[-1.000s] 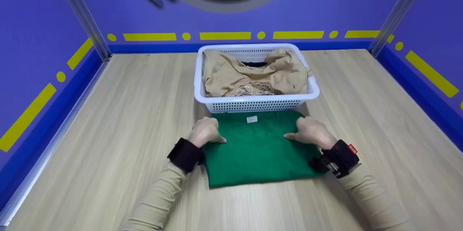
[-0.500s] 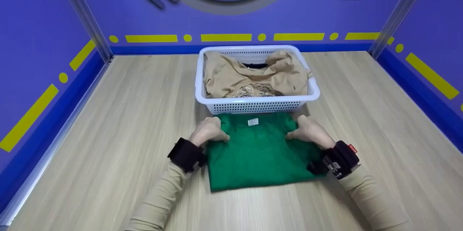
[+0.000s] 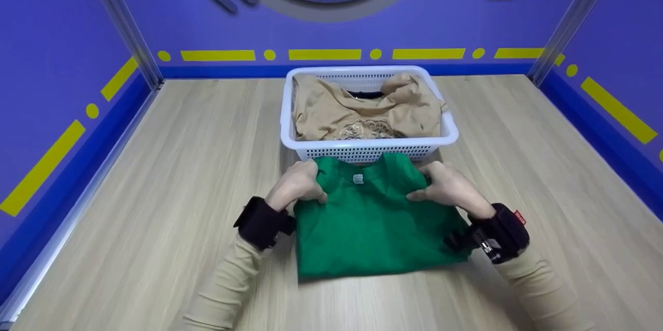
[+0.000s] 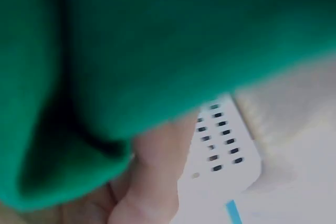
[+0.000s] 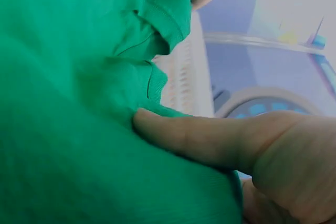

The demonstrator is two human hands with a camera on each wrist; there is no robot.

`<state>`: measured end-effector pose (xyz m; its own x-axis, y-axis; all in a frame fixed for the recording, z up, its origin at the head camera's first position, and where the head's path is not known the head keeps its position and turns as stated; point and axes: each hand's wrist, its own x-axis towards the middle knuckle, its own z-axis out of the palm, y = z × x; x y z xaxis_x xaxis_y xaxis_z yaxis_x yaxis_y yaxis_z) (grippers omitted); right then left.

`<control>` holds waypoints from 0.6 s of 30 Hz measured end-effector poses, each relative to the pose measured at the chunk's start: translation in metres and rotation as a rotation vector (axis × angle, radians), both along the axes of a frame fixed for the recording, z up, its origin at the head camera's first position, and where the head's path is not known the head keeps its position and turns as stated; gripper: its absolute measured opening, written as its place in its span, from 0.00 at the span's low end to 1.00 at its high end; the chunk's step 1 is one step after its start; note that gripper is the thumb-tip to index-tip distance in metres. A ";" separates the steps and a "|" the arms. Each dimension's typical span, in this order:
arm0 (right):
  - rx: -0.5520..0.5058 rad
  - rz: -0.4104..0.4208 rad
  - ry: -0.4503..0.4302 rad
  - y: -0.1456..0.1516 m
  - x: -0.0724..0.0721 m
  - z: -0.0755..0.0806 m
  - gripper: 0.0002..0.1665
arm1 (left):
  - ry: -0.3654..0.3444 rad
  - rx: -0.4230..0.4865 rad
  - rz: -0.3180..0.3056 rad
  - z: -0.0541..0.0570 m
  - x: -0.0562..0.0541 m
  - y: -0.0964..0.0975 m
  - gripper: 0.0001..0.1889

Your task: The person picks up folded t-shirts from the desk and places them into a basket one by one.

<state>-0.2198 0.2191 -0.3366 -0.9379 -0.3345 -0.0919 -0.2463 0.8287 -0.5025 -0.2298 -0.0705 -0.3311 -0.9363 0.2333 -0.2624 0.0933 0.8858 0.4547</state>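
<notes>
A folded green shirt (image 3: 373, 227) with a small white label at its neckline lies in front of the basket, its far edge bunched and raised. My left hand (image 3: 298, 184) grips the shirt's upper left side, thumb on top. On the upper right side, my right hand (image 3: 449, 186) pinches the cloth between its thumb and fingers. Up close in the right wrist view, the right thumb (image 5: 184, 132) presses on the green cloth. Green fabric (image 4: 157, 51) hangs over the left fingers (image 4: 157, 166) in the left wrist view and hides part of them.
A white perforated basket (image 3: 370, 143) stands just beyond the shirt, holding a tan garment (image 3: 357, 113) with a lace-like pattern and something dark behind it. The wooden table (image 3: 207, 155) is bounded by purple-blue panels (image 3: 331, 30) at the back and sides.
The shirt's far edge has risen and bunched up between my hands, overlapping the basket's lower front. Its near edge has shifted slightly toward me.
</notes>
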 end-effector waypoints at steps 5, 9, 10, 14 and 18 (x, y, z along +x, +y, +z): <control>-0.044 0.009 0.069 -0.002 0.012 0.015 0.12 | 0.057 -0.002 -0.045 0.017 0.011 -0.002 0.17; -0.063 0.012 0.106 -0.004 0.020 0.025 0.12 | 0.098 0.017 -0.090 0.032 0.022 -0.004 0.16; -0.068 0.014 0.119 -0.004 0.021 0.028 0.12 | 0.109 0.025 -0.099 0.035 0.025 -0.005 0.16; -0.104 0.035 0.184 -0.001 0.025 0.036 0.11 | 0.147 0.073 -0.108 0.046 0.033 -0.009 0.20; -0.138 0.055 0.232 0.004 0.026 0.041 0.10 | 0.169 0.105 -0.117 0.053 0.040 -0.010 0.22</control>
<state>-0.1938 0.2231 -0.2958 -0.9086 -0.3801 0.1732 -0.4108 0.7383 -0.5349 -0.1897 -0.0809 -0.2780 -0.9299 0.3605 -0.0726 0.2752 0.8131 0.5129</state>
